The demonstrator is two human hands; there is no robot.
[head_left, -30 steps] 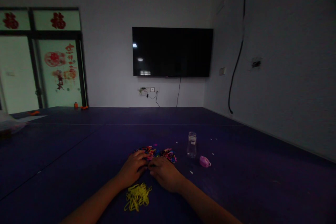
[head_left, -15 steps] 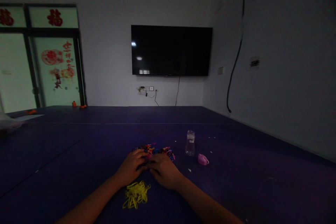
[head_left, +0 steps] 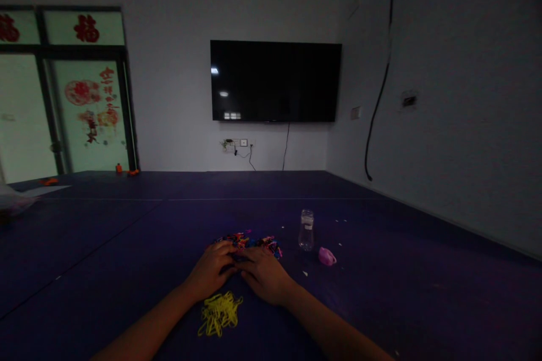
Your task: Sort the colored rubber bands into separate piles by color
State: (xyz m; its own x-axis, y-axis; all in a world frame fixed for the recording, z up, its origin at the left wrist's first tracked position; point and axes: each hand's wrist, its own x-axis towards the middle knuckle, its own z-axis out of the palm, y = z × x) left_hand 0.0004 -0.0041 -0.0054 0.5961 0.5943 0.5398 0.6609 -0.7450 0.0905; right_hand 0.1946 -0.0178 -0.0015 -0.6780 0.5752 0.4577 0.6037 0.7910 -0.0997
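Beyond the yellow bands, the left hand and right hand rest against the multicoloured pile; whether their fingers pinch anything, I cannot tell. Dragging loops toward the bands could mix colours; a wide sweep could topple the bottle right of the bands.

- left hand and right hand, both up at a multicolored band pile
- yellow bands heaped closer in
- clear bottle standing off right, pink thing just beside it
- big TV, screen's black
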